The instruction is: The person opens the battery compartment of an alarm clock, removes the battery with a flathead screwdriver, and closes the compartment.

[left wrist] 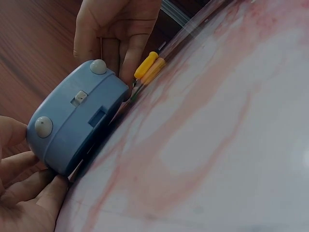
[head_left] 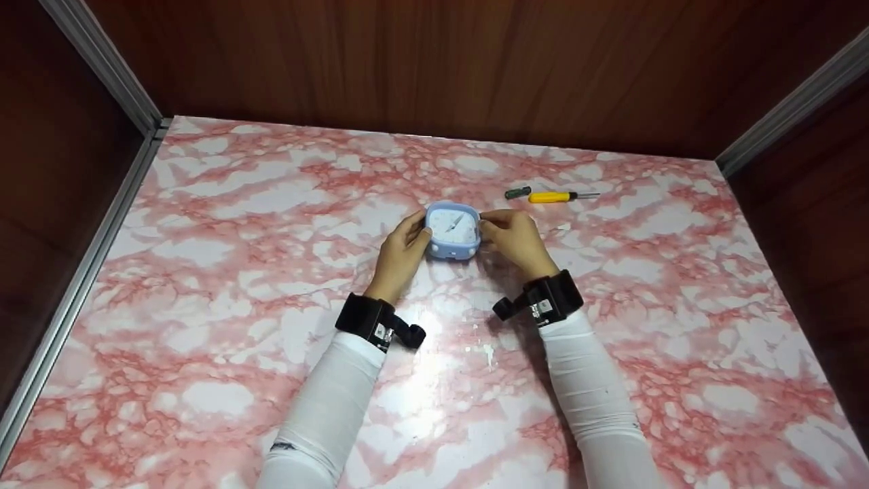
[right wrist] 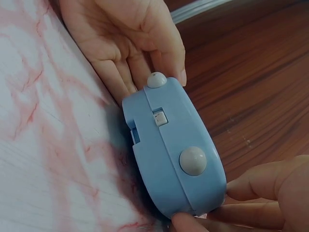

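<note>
A light blue alarm clock [head_left: 453,227] lies face up close over the table, its white dial and hands toward the head camera. My left hand [head_left: 400,257] grips its left side, thumb near the front corner and fingers along the edge. On the opposite side, my right hand [head_left: 519,243] pinches the casing between thumb and fingers. From the left wrist, the clock's side [left wrist: 72,121] shows two round white feet, a small white switch between them and a notch at the lower edge. The same side [right wrist: 174,140] fills the middle of the right wrist view.
Beyond the right hand lie a yellow-handled screwdriver [head_left: 551,197] and a small dark green cylinder [head_left: 517,193] that looks like a battery. The red-and-white marbled table [head_left: 237,305] meets brown wooden panels [head_left: 434,68] at the back and sides.
</note>
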{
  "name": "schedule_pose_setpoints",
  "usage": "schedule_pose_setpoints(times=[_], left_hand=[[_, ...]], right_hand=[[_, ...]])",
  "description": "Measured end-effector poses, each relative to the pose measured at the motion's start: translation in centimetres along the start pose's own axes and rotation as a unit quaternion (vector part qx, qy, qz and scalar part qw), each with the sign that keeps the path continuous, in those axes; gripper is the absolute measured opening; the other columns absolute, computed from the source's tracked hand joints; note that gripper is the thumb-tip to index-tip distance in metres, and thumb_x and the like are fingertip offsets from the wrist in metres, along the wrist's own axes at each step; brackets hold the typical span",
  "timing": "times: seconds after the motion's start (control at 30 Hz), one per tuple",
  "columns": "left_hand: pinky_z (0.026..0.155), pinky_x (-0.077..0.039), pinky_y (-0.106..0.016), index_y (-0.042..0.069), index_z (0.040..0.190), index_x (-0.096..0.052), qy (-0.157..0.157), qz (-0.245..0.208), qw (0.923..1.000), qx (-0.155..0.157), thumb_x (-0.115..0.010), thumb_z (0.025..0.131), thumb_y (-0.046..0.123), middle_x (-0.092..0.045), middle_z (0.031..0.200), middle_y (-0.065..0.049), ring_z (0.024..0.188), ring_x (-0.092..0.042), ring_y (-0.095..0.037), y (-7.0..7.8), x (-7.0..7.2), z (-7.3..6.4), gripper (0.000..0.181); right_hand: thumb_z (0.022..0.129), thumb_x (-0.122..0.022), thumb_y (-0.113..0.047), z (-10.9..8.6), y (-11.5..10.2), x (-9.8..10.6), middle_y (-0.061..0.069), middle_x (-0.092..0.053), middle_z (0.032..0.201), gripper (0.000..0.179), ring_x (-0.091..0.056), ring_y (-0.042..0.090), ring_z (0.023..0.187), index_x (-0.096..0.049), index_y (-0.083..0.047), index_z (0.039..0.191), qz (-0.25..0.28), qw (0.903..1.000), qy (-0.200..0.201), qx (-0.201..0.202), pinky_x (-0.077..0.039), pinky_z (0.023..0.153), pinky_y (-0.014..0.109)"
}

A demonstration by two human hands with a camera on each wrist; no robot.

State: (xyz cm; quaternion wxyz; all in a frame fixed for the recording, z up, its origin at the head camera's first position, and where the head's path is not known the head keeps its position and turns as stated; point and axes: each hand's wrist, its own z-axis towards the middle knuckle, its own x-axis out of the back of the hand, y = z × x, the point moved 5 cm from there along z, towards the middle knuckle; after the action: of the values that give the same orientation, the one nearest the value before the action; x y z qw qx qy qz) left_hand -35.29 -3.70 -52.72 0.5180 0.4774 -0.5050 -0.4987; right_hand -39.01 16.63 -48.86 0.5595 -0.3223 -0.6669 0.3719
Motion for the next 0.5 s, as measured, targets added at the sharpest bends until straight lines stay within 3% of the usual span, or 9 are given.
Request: schedule_pose_setpoints(times=[0.27,0.5], left_hand=[[0.113,-0.041,-0.025,0.003,0.149,-0.048,0.004,-0.002,1.0,-0.007,-0.057,0.104,0.017,-0.053,0.148,-0.014,0.135,-0.051,-0.023,-0.01,0.04,0.06,0.047],[0.113,-0.041,-0.026,0.001,0.148,-0.049,0.008,-0.011,0.9998,-0.013,-0.057,0.103,0.014,-0.054,0.147,-0.018,0.135,-0.052,-0.025,-0.05,0.01,0.07,0.047]], right_hand=[[0.1,-0.061,-0.014,-0.02,-0.1,0.13,0.018,-0.071,0.117,0.031,-0.067,0.019,0.097,-0.07,0.003,0.124,-0.002,1.0,0.003,0.009,-0.057,0.077,0.021],[0.1,-0.06,-0.013,0.05,0.11,0.1,0.02,-0.071,0.117,0.032,-0.068,0.021,0.098,-0.069,0.005,0.125,-0.001,0.9999,0.003,0.015,-0.058,0.08,0.023]])
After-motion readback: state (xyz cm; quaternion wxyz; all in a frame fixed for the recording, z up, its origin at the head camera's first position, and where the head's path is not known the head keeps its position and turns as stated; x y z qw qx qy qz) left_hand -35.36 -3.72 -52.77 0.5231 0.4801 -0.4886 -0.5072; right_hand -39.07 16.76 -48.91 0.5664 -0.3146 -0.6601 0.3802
